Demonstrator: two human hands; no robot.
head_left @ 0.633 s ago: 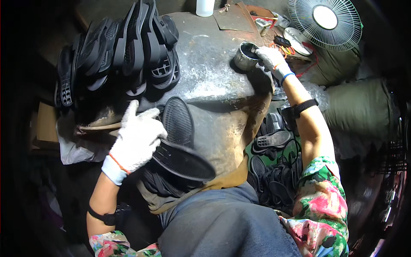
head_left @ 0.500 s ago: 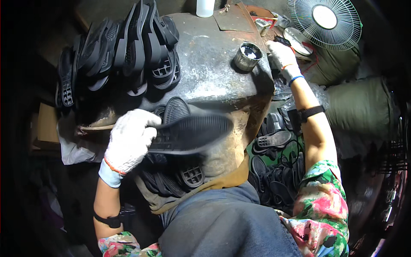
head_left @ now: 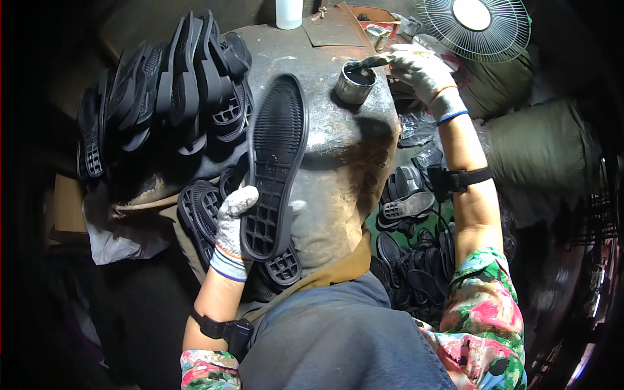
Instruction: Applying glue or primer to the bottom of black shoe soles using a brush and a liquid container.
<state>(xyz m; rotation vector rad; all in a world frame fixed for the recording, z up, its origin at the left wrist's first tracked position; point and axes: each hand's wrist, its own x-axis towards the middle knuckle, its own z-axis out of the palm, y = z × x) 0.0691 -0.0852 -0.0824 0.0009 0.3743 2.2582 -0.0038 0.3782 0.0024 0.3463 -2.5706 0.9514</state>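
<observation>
- Sole (head_left: pixel 278 149), centre-left: I see it running near-to-far, left hand (head_left: pixel 237 218) pinching its near end's left edge.
- Cup (head_left: pixel 355 90): far-right of sole, right hand (head_left: pixel 419 71) nearer.
- Brush (head_left: pixel 376 61): pinched in right hand, pointing left into cup's mouth.

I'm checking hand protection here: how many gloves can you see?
2: one on the left hand, holding a black sole; one on the right hand, with a brush at a cup. Others may hide in shadow.

The gloved left hand (head_left: pixel 231 220) grips, thumb uppermost; the gloved right hand (head_left: pixel 421 70) curls farther forward, arm (head_left: pixel 468 149) outstretched.
</observation>
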